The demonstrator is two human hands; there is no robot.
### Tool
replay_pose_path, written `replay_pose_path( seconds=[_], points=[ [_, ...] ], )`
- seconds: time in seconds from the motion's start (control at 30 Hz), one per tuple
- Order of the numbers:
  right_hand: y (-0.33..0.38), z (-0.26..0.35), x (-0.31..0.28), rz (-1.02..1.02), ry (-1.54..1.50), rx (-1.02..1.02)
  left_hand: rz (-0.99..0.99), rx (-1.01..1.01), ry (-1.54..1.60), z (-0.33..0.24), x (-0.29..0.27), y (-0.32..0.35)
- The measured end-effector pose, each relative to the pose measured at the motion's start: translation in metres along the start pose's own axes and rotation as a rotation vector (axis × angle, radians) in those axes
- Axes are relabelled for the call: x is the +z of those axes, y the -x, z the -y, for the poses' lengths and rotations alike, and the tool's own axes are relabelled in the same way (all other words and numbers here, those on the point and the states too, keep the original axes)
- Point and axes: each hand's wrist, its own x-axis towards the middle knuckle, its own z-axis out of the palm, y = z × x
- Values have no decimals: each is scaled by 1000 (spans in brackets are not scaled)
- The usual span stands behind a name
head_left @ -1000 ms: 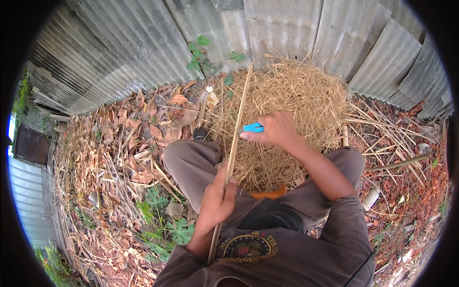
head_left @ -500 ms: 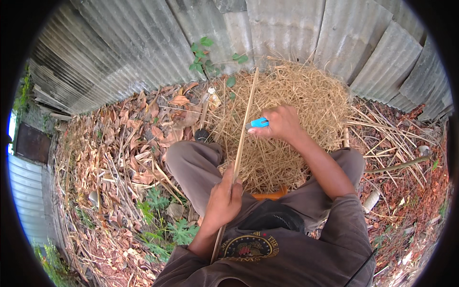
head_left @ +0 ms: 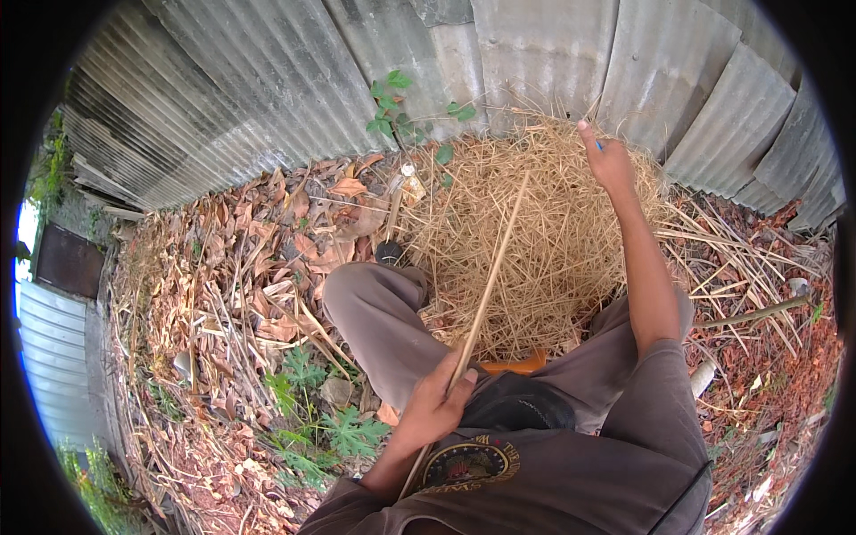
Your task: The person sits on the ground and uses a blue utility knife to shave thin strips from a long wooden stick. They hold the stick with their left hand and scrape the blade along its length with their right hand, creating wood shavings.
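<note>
My left hand [head_left: 432,408] is closed around a long, thin bamboo-like strip [head_left: 497,266] near my lap. The strip slants up and away over the pile, and its lower end runs back along my forearm. My right arm is stretched far forward to the right, and my right hand [head_left: 610,166] is closed on a blue-handled cutter knife [head_left: 599,145]. Only a bit of blue shows past the fingers; the blade cannot be made out. The knife is apart from the strip. Beneath both lies a heap of straw-coloured shavings [head_left: 553,241].
Corrugated metal sheets [head_left: 544,62] stand as a wall behind the heap. Dry leaves [head_left: 259,241] cover the ground at left, with green weeds [head_left: 352,432] by my left knee. Loose strips [head_left: 749,267] lie at right. An orange object [head_left: 515,365] sits between my legs.
My right hand has swung forward and right with the cutter knife, off the strip. The strip's far end has shifted right and tilted more, with my left hand still gripping it.
</note>
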Motion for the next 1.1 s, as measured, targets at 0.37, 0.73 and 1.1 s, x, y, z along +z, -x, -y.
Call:
replay_pose_path(
  seconds=[0.37,0.73,1.1],
  points=[
    [145,82,9,399,60,-693,-51,39,267,0,-20,-31],
    [153,80,30,515,-54,-610,-87,-7,151,-5,-13,-32],
    [160,76,37,447,-41,-707,-128,-4,109,-6,-10,-30]
  ],
)
